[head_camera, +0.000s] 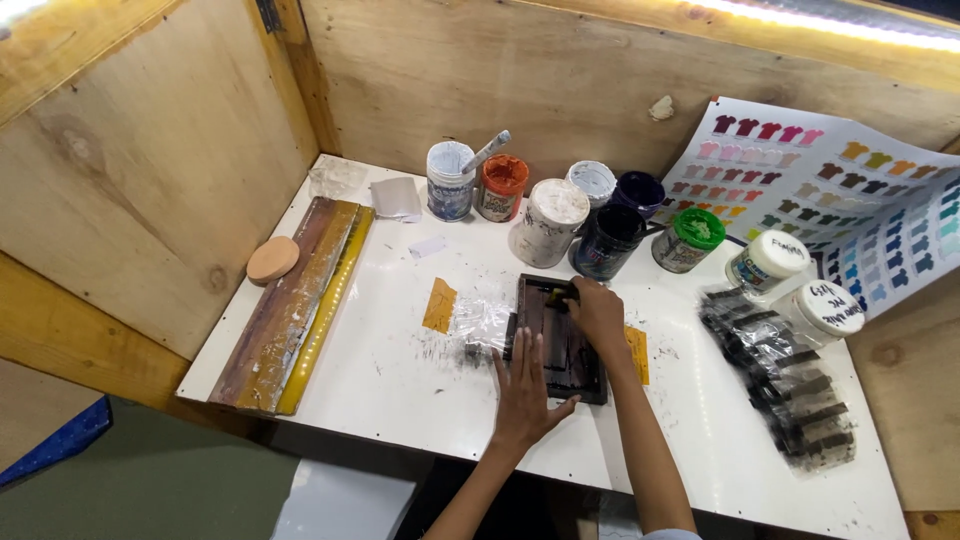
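Note:
A small dark rectangular frame (586, 380) lies flat on the white table (380, 370), over a clear plastic sheet (480, 322) taped down with yellow tape (439, 305). My left hand (525, 388) rests flat with fingers spread on the frame's near left edge. My right hand (597, 312) is closed on a small dark tool (559, 295) at the frame's far end, pressing it onto the frame.
Several paint jars stand along the back, one white tub (450, 180) with a stick in it. A colour chart (830, 200) leans at the right. Dark bagged pieces (790, 385) lie right of the frame. Long squeegees (290, 305) and a round wooden disc (272, 259) lie left.

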